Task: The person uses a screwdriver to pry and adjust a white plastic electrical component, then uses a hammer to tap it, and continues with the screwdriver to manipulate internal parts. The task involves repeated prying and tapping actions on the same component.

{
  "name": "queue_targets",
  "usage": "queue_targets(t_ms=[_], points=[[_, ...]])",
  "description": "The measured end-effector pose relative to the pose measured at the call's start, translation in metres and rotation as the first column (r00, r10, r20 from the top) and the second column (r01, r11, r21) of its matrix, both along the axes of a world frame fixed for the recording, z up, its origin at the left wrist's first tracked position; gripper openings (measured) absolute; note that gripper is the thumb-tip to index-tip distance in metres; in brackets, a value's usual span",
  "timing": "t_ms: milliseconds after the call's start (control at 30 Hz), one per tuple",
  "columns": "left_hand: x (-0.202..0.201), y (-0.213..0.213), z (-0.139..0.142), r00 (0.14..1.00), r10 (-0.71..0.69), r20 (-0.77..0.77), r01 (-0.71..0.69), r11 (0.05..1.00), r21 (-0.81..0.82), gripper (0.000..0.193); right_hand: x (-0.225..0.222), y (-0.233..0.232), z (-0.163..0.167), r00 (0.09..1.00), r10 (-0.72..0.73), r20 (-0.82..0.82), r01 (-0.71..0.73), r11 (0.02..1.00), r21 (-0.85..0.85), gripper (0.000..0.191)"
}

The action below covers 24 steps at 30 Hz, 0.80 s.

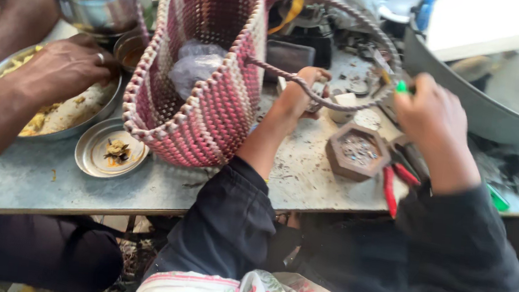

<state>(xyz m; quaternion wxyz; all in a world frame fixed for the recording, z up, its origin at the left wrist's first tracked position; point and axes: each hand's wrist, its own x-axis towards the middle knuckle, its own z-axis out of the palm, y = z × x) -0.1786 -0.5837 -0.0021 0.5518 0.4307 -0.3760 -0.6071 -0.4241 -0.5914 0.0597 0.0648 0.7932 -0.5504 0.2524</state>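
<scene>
The small pale part [316, 89] sits pinched in your left hand [300, 93], just behind the basket handle [338, 103]. Your right hand [431, 114] is closed on a green-tipped tool [401, 87]. A hexagonal wooden tray [357, 151] lies between your hands, red-handled pliers [394, 183] beside it. Left of your left hand stands the woven basket [207, 97].

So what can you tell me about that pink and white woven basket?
The pink and cream woven basket stands upright on the grey table, open at the top. It looks plaited from plastic strips, with twisted rope handles. A crumpled clear plastic bag sits inside. One handle loops over the person's left hand.
</scene>
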Motion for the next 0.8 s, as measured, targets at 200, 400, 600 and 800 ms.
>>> queue_targets(t_ms=[200,400,600,800], points=[[-0.032,0.046,0.012,0.872,-0.176,0.456,0.273,0.949,-0.156,0.044,-0.105,0.132,-0.043,0.834,0.050,0.549,-0.165,0.973,0.162,0.029],[-0.099,0.147,-0.011,0.916,-0.354,0.190,0.402,0.794,-0.456,0.033,-0.126,0.229,-0.087,0.299,-0.181,0.937,-0.573,0.751,0.328,0.034],[-0.133,0.234,-0.051,0.938,-0.346,0.034,0.339,0.888,-0.312,0.020,-0.109,0.262,-0.130,0.069,-0.267,0.961,-0.893,0.412,0.179,0.039],[-0.110,0.289,-0.054,0.981,-0.108,0.162,0.165,0.903,-0.397,0.018,-0.109,0.289,-0.148,0.129,-0.200,0.971,-0.924,0.330,0.191,0.040]])
